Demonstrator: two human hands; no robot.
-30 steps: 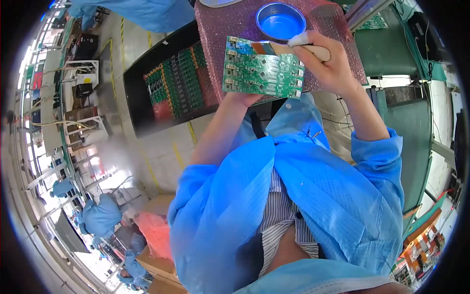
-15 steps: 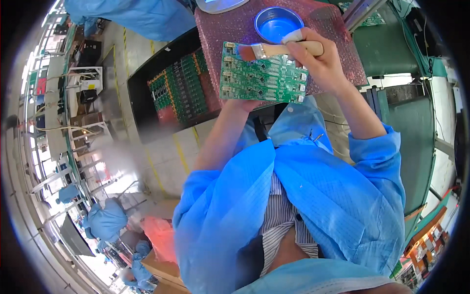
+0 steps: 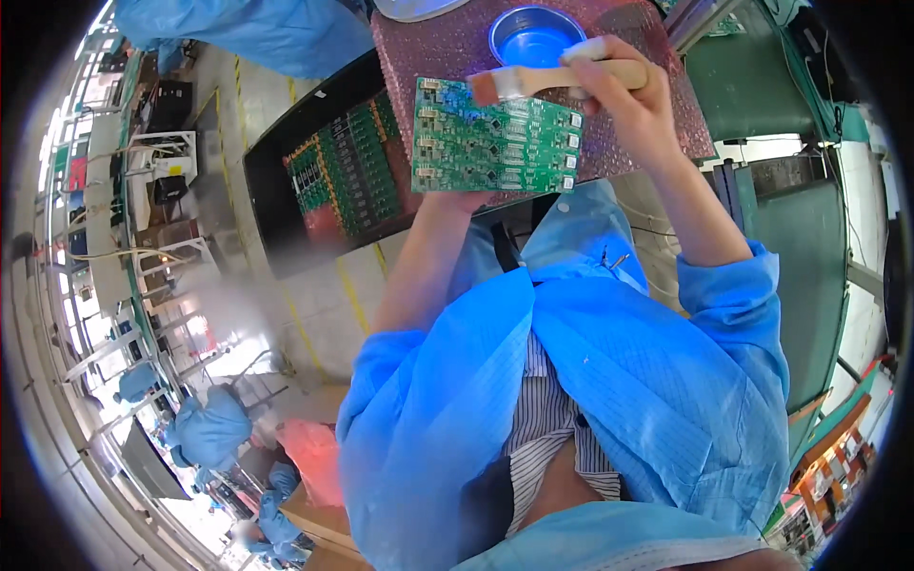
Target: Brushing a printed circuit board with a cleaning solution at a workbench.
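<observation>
My left hand holds a green circuit board from beneath, its fingers mostly hidden under the board. The board is covered with small components and has white connectors along its left and right edges. My right hand is closed round the pale wooden handle of a flat brush. Its reddish-brown bristles are over the board's upper edge, left of the middle; whether they touch it I cannot tell. Behind the board stands a round metal bowl lit blue inside.
Pink bubble wrap covers the work surface under the bowl. To the left, a black tray holds several green circuit boards. A person in blue clothing is at the upper left. A green surface lies to the right.
The circuit board has shifted a little left and up in my left hand. My right hand has raised the brush slightly, and its bristles now sit higher at the board's upper edge.
</observation>
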